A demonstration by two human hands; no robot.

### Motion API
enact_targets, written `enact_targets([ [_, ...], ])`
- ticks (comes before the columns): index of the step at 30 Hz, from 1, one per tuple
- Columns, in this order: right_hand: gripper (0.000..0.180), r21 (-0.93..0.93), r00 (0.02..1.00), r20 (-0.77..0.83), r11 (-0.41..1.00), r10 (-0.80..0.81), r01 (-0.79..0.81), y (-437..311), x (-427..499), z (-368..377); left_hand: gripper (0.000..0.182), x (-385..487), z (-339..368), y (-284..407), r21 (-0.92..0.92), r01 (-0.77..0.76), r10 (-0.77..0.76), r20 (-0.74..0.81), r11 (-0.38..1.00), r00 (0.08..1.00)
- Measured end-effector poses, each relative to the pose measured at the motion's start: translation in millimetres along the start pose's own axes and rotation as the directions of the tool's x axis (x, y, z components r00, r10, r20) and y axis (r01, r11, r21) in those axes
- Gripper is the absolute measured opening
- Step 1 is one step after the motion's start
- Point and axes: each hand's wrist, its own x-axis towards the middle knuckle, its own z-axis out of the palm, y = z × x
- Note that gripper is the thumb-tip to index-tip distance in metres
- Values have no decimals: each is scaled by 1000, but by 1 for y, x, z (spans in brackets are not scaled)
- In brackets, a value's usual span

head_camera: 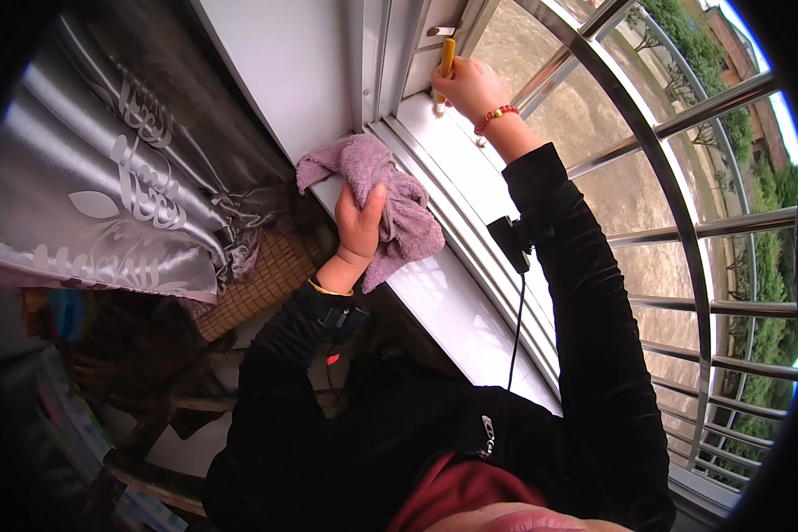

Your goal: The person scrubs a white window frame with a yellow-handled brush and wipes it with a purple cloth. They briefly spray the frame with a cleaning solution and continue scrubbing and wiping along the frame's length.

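Observation:
My right hand (473,86) grips the yellow handle of a small brush (447,58) held nearly upright. The brush's pale lower end meets the white outer window ledge (449,143) at its far corner, beside the tiled wall. My left hand (359,229) is closed on a crumpled mauve terry cloth (405,219), which lies over the inner windowsill (455,302) and reaches the sliding window track (465,233). Part of the cloth hangs past the sill's inner edge. The fingers of my left hand are partly hidden in its folds.
Curved metal security bars (688,233) stand outside the window, to the right. A silvery patterned curtain (126,179) hangs at the left, near a woven bamboo mat (266,282). A black cable (517,332) runs down from a device on my right sleeve. Wooden furniture parts stand below left.

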Motion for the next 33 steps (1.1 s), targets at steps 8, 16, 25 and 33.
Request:
enact_targets([
  [8, 24, -370, 997, 75, 928, -20, 46, 10, -7, -13, 40, 0, -2, 0, 35, -14, 13, 21, 999, 1000],
  [16, 24, -418, 996, 33, 904, -83, 89, 7, -29, -11, 43, 2, -4, -3, 14, -9, 9, 35, 1000, 999],
  [25, 28, -84, 981, -192, 996, 19, -36, -5, -75, -56, 48, 2, -4, -8, 47, -13, 13, 18, 999, 1000],
  [33, 26, 517, 998, -56, 855, -22, 48, 16, -162, -67, 44, 4, -10, -17, 65, -11, 9, 34, 998, 999],
])
